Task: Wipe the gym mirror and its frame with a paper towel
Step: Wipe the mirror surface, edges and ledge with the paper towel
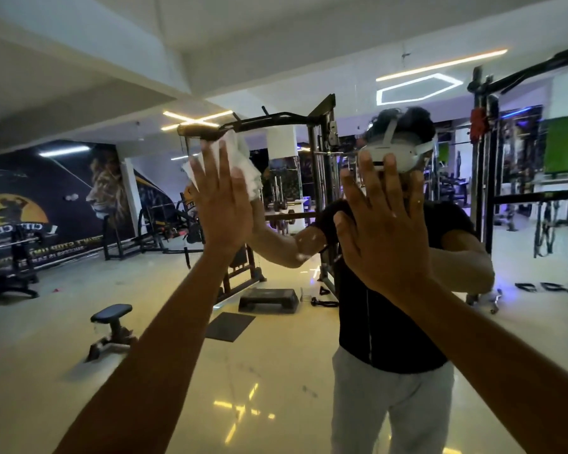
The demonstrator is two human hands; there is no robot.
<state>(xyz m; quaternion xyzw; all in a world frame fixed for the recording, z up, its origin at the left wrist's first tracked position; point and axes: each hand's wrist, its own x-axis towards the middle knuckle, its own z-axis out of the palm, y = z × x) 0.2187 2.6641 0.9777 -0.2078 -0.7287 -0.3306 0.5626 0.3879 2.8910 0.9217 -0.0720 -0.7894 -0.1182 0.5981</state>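
Note:
The gym mirror (309, 371) fills the whole view and reflects the gym and me. My left hand (222, 198) is raised with fingers spread, pressing a crumpled white paper towel (246, 165) flat against the glass at upper centre. The towel shows past the fingertips and to their right. My right hand (384, 231) is also up, palm toward the glass, fingers spread, with nothing in it. It covers part of my reflection. No part of the mirror's frame is visible.
Everything else is a reflection: a cable machine (322, 178), a weight bench (112, 329), a step platform (269, 299), a dark floor mat (230, 326), a lion mural (63, 204) at left and a rack (486, 178) at right.

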